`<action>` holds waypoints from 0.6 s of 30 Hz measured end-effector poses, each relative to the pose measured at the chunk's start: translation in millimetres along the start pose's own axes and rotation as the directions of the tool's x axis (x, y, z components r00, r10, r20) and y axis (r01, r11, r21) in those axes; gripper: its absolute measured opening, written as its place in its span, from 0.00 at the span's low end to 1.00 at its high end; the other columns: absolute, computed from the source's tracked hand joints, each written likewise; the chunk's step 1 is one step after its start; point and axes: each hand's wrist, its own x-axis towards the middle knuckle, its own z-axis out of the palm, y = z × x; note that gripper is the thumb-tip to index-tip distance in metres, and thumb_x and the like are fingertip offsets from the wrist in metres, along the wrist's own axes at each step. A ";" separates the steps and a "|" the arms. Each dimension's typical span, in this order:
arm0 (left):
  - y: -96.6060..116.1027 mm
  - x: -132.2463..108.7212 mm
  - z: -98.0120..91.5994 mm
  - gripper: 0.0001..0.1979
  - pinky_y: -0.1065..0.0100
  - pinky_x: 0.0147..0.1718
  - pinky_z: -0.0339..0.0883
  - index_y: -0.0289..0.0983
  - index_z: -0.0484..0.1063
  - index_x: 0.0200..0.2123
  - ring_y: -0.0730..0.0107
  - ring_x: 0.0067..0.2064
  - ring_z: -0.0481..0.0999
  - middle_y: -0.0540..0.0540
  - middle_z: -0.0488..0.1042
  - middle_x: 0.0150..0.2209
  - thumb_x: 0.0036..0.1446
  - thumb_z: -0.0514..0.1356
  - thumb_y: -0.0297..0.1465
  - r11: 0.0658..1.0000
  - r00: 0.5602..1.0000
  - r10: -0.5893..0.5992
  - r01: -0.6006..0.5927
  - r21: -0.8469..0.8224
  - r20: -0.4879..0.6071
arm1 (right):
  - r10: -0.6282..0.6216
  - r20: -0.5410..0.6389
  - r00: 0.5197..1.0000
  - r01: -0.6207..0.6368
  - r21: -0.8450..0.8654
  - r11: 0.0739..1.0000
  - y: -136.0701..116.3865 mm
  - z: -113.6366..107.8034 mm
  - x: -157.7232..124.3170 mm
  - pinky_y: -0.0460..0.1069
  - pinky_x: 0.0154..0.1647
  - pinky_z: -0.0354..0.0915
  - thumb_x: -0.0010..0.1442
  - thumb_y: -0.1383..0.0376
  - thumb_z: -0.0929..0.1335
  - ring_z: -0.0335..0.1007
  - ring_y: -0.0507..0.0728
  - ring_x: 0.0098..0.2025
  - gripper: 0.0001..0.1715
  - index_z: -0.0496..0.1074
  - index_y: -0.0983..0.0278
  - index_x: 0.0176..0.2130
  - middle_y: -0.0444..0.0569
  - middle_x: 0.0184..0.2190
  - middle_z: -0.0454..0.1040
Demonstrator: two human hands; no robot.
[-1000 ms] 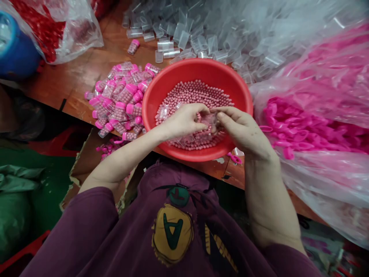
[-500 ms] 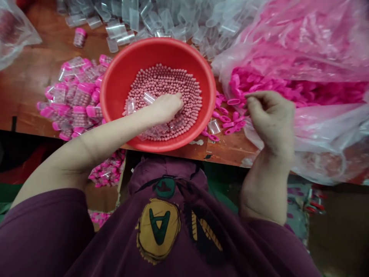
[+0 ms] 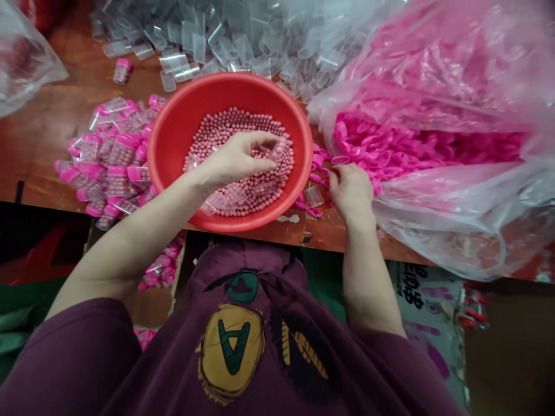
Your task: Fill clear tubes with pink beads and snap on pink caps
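Tube: we pinch a clear plastic tube [image 3: 278, 149] inside the red basin [image 3: 173, 133], tilted just above the beads at the basin's far right.
Left hand: our left hand [image 3: 234, 159] hangs over the basin, its fingers [image 3: 255, 140] pressed together and pinching the tube against the thumb.
Beads: pink beads [image 3: 243, 127] lie heaped in the basin, with a few clear empty tubes [image 3: 219, 200] lying on them toward the rim nearest us.
Right hand: our right hand [image 3: 351, 190] rests just right of the basin, fingers curled together among loose pink plastic caps [image 3: 314, 162]; we cannot tell whether they grip one.
Bag: a clear plastic bag [image 3: 455, 231] full of pink caps lies further right of the basin.
Filled tubes: pink-capped tubes of beads [image 3: 106, 164] lie piled just left of the basin.
Empty tubes: many loose clear tubes [image 3: 195, 40] spread beyond the basin.
Table: a wooden table [image 3: 47, 110] lies under the basin.
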 end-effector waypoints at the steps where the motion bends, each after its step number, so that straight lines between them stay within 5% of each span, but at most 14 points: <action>1: 3.7 -8.1 -0.4 0.13 0.63 0.56 0.76 0.36 0.86 0.42 0.65 0.49 0.82 0.46 0.85 0.43 0.50 0.74 0.27 0.997 1.000 -0.028 0.027 -0.071 -0.013 | 0.010 0.033 0.999 -0.008 -0.043 0.999 -3.7 1.2 4.6 0.68 0.58 0.74 0.75 0.61 0.64 0.80 0.76 0.57 0.24 0.84 0.70 0.57 0.72 0.55 0.84; 8: -2.1 -56.8 1.4 0.19 0.64 0.47 0.82 0.39 0.86 0.48 0.62 0.48 0.86 0.43 0.85 0.48 0.54 0.81 0.36 0.882 0.985 -0.171 0.137 -0.450 -0.034 | 0.017 0.054 0.998 -0.008 -0.150 0.989 -20.2 11.6 14.5 0.72 0.61 0.70 0.75 0.57 0.69 0.75 0.78 0.62 0.24 0.81 0.71 0.60 0.76 0.59 0.81; 13: -2.3 -71.9 7.1 0.22 0.61 0.49 0.84 0.37 0.83 0.55 0.59 0.47 0.91 0.41 0.86 0.49 0.60 0.80 0.34 0.750 0.976 -0.215 0.183 -0.636 0.027 | -0.058 -0.010 0.998 0.058 0.003 0.998 -21.6 26.4 29.5 0.69 0.60 0.70 0.71 0.64 0.66 0.75 0.74 0.56 0.19 0.80 0.66 0.55 0.70 0.55 0.83; 16: -1.4 -74.4 7.5 0.14 0.59 0.51 0.84 0.34 0.82 0.53 0.58 0.47 0.92 0.38 0.87 0.51 0.67 0.74 0.31 0.679 0.973 -0.219 0.210 -0.703 0.080 | -0.035 -0.040 0.999 0.038 0.069 0.997 -19.5 32.0 37.6 0.67 0.59 0.71 0.68 0.68 0.64 0.76 0.71 0.54 0.17 0.81 0.65 0.49 0.69 0.52 0.83; 18: -2.0 -75.0 4.6 0.09 0.59 0.52 0.84 0.33 0.81 0.52 0.58 0.47 0.92 0.36 0.88 0.50 0.72 0.68 0.29 0.647 0.974 -0.208 0.202 -0.735 0.085 | -0.007 -0.148 0.989 0.051 0.297 0.953 -13.5 33.6 42.0 0.66 0.62 0.70 0.66 0.68 0.66 0.75 0.69 0.54 0.13 0.80 0.62 0.46 0.64 0.51 0.82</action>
